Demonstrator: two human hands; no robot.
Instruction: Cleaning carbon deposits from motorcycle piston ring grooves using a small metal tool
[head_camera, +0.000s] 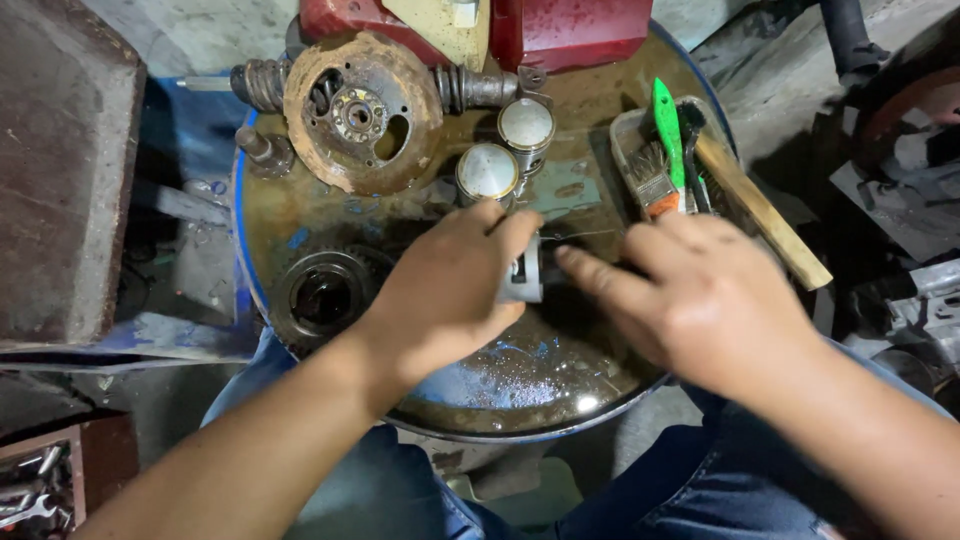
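left hand (450, 290) half hides grey metal part (527, 272)

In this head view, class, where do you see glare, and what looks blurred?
Head view: glare glints on the wet blue drum top near its front rim; the right hand is softly blurred; the small metal part in the left hand looks smeared.

The hands (450, 290) hide most of a small metal part (526, 272) (motion-blurred too).
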